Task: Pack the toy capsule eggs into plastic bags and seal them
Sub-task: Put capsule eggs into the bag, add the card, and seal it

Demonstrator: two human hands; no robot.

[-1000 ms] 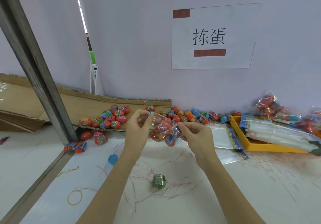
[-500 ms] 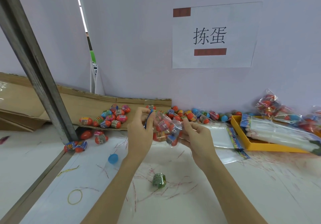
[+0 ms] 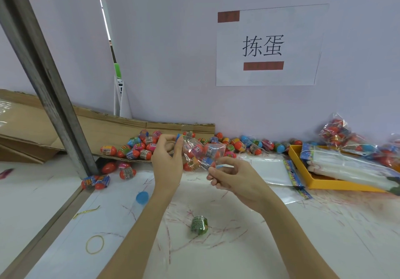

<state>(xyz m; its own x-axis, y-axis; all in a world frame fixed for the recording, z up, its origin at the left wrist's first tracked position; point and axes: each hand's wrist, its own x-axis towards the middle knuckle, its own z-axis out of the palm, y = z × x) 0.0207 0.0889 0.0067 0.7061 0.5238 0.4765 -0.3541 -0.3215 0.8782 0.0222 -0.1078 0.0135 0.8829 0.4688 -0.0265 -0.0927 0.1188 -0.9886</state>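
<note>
While both hands meet at the middle of the frame, a clear plastic bag (image 3: 200, 153) filled with toy eggs hangs between them above the white table (image 3: 324, 224). The left hand (image 3: 167, 159) pinches the bag's upper left end, thumb and fingers curled onto its blue strip. The right hand (image 3: 233, 175) pinches the bag's lower right end, fingertips closed on the plastic.

Behind the hands, loose eggs (image 3: 134, 146) lie heaped on a sheet of cardboard (image 3: 108, 125) at centre left, and more of them (image 3: 249, 143) run in a row along the foot of the wall toward the right. A few (image 3: 127, 171) have spilled onto the table beside a slanting metal post (image 3: 43, 73).

At the right edge, a yellow tray (image 3: 324, 184) holds a stack of empty bags (image 3: 346, 164), with filled bags (image 3: 334, 130) piled behind it. More flat bags (image 3: 268, 169) lie just left of the tray.

Lower in the frame, a green egg (image 3: 198, 224) rests alone on the table, a blue half shell (image 3: 142, 197) sits left of the left forearm, and a rubber band (image 3: 94, 244) lies at lower left. A paper sign (image 3: 268, 45) hangs on the wall at upper right.
</note>
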